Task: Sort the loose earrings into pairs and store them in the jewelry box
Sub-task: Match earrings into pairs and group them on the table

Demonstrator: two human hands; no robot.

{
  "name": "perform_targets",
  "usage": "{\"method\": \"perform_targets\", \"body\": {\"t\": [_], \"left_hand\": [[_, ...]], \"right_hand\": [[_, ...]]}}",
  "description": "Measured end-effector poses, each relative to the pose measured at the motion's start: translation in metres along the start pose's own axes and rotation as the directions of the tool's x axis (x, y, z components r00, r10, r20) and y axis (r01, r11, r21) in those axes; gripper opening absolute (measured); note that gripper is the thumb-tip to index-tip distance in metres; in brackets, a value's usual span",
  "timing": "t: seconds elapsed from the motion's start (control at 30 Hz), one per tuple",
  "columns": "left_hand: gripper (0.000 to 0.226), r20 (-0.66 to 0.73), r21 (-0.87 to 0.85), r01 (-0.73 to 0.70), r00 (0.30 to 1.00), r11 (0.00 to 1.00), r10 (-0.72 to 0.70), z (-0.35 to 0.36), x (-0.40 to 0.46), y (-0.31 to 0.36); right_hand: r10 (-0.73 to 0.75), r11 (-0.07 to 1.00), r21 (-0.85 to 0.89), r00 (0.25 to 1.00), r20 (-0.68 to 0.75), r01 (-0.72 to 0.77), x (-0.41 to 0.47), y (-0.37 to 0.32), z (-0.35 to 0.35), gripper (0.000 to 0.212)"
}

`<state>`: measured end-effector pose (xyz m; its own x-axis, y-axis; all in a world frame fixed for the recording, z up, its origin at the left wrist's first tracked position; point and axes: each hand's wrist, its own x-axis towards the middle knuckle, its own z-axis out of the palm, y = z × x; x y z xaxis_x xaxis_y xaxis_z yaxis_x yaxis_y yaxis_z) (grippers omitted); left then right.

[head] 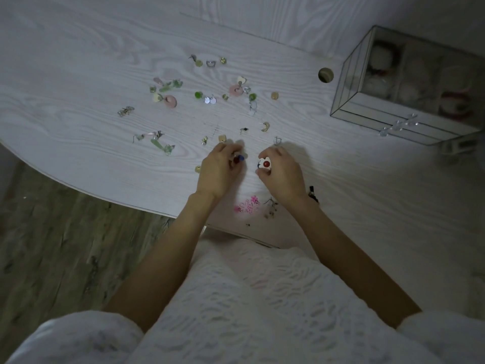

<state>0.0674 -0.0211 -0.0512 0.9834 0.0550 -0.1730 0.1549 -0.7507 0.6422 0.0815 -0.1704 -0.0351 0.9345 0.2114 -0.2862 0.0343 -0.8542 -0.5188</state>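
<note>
Head view: left grip (219, 166) w/ fingers curled, pinching a small earring w/ red & blue beads (238, 158) just above the counter (78, 74). Right grip (279, 166) curled round a matching earring, red bead on white piece (265, 164), facing the left one, a small gap between. Loose earrings (204, 98) scattered beyond both grips; pink flower earring (248, 206) & a dull cluster one (271, 207) lie nearer the body, btwn the wrists. Glass jewelry box (404, 85) sits far right of right grip, drawers closed.
</note>
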Motion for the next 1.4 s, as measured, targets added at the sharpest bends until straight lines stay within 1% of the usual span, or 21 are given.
{"method": "perform_targets", "body": {"t": [0.07,0.17,0.27,0.37,0.47,0.57,0.7,0.77,0.9,1.1,1.27,1.33,1.4], "left_hand": [[0.036,0.026,-0.002,-0.024,0.999,1.0,0.024,-0.001,-0.005,-0.001],[0.038,0.046,-0.02,-0.082,0.996,0.996,0.083,0.001,-0.014,0.001],[0.036,0.038,-0.002,-0.134,0.99,0.991,0.134,0.003,-0.02,0.003],[0.033,0.005,0.075,-0.184,0.983,0.98,0.184,0.009,-0.02,-0.001],[0.031,-0.028,0.125,-0.149,0.988,0.981,0.154,0.011,-0.018,-0.006],[0.034,-0.023,0.057,-0.127,0.991,0.99,0.129,0.01,-0.019,-0.006],[0.033,-0.043,0.02,-0.057,0.997,0.998,0.058,0.008,-0.021,-0.004],[0.032,-0.058,0.005,-0.015,0.998,1.0,0.015,0.01,-0.022,-0.001],[0.033,-0.066,-0.053,0.024,0.997,0.998,-0.027,0.015,-0.025,0.012],[0.039,-0.055,-0.059,0.034,0.998,0.998,-0.037,0.016,-0.03,0.019],[0.043,-0.039,-0.065,0.028,0.999,0.997,-0.031,0.01,-0.031,0.01],[0.04,-0.019,-0.084,0.006,1.0,0.996,-0.008,0.008,-0.032,0.006],[0.033,-0.026,-0.081,-0.011,1.0,0.997,0.008,0.003,-0.034,0.002]], "right_hand": [[-0.008,0.994,-0.111,1.0,0.007,0.009,-0.002,0.0,0.0,0.034],[0.014,0.981,-0.195,1.0,0.016,-0.01,-0.005,-0.001,-0.001,0.042],[0.003,0.982,-0.186,1.0,0.019,0.0,-0.006,0.001,-0.003,0.042],[-0.027,0.99,-0.135,0.999,0.02,0.029,-0.006,0.003,-0.003,0.037],[-0.052,0.984,-0.171,0.998,0.019,0.054,-0.004,0.003,-0.001,0.025],[-0.08,0.976,-0.201,0.997,0.009,0.08,-0.002,0.004,0.004,0.025],[-0.116,0.989,-0.091,0.993,-0.008,0.115,-0.001,0.003,0.008,0.031],[-0.129,0.991,-0.044,0.991,0.024,0.13,-0.001,0.003,0.008,0.032],[-0.105,0.994,0.009,0.989,0.108,0.105,-0.001,0.002,0.008,0.037],[-0.125,0.992,-0.017,0.983,0.132,0.129,-0.005,0.006,0.004,0.043],[-0.143,0.989,-0.003,0.982,0.122,0.145,-0.004,0.008,0.003,0.037],[-0.143,0.989,-0.008,0.982,0.123,0.146,-0.004,0.007,0.003,0.038],[-0.154,0.987,-0.021,0.982,0.112,0.158,-0.002,0.005,0.0,0.038]]}}
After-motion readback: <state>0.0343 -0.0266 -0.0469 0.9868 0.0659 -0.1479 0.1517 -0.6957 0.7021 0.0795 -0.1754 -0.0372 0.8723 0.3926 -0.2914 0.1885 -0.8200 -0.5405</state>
